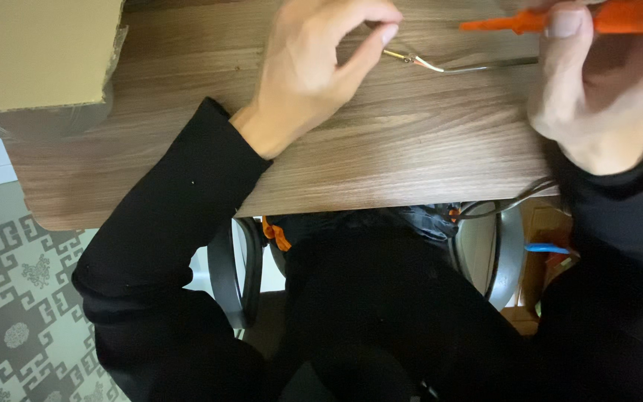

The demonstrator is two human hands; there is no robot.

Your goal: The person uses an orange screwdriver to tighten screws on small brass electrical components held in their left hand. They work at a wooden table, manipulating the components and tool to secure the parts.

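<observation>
Both hands raised: left hand (314,67) pinching wire (440,67), apparently.

Long black sleeves reach both wrists, bare hands (314,67) beyond, above dark trousers.

The brown wood-grain table (411,149) lies bare along its near edge, between the two black sleeves, open for a hand to pass. At its far left corner a tan cardboard box (39,52) blocks the way. Toward the far right edge a thin grey wire (485,68) lies across the surface, with the orange-handled screwdriver (560,18) just above it.
</observation>
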